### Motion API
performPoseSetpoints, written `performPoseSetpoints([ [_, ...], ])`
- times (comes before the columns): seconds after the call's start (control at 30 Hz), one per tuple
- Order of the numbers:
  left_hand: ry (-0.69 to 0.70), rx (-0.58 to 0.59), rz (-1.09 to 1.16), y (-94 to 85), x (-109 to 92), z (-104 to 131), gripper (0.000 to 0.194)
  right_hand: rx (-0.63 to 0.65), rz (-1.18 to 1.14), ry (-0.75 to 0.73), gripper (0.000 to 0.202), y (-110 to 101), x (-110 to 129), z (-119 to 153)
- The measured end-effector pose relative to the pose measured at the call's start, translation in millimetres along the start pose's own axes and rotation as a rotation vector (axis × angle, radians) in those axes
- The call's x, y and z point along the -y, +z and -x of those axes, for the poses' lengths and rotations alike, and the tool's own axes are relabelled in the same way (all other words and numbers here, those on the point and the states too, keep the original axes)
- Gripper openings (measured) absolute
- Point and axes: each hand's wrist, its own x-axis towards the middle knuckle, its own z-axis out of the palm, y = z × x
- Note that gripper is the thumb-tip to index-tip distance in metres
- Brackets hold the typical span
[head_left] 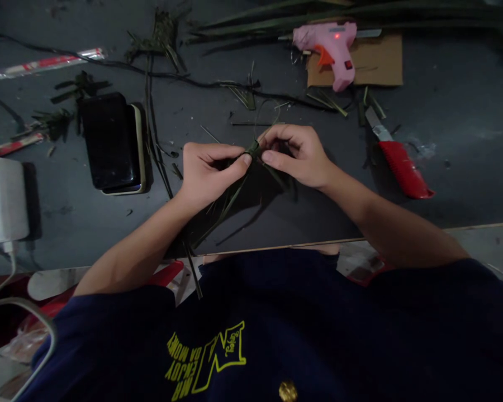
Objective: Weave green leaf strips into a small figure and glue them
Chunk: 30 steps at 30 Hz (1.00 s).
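Between my two hands is a small knot of folded green leaf strips (254, 149), with long loose ends hanging down toward the table's front edge. My left hand (212, 170) pinches it from the left, thumb on top. From the right, my right hand (299, 155) pinches at the same piece with thumb and forefinger; what lies exactly between those fingertips is partly hidden. A thin strand curls up above the knot. Cut leaf scraps (243, 96) lie just beyond my hands.
A pink glue gun (324, 47) with a lit red light rests on cardboard (379, 64). A red-handled utility knife (402, 164) lies at right, blade exposed. At left are a black phone (109, 142), a white power adapter (4, 201) and woven leaf figures (161, 36). A black cable (209, 85) crosses the table.
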Motion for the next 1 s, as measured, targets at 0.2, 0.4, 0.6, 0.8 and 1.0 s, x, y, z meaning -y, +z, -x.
performPoseSetpoints([
  [0.2,0.051,0.02,-0.073,2.7,3,0,0.037,-0.053,-0.03,0.033,0.052,6,2,-1],
  [0.4,0.05,0.019,-0.087,5.1,3,0,0.032,-0.082,-0.035,0.081,0.053,10,9,1],
  [0.6,0.078,0.031,-0.136,2.8,0,-1,0.026,-0.083,-0.014,0.086,0.057,13,6,1],
  [0.8,0.143,0.048,-0.171,-0.8,0,1,0.028,0.081,-0.091,0.046,0.051,-3,-4,-1],
  [1.0,0.141,0.02,-0.134,0.7,6,-3,0.039,0.011,-0.051,0.096,0.044,-5,-3,-2],
])
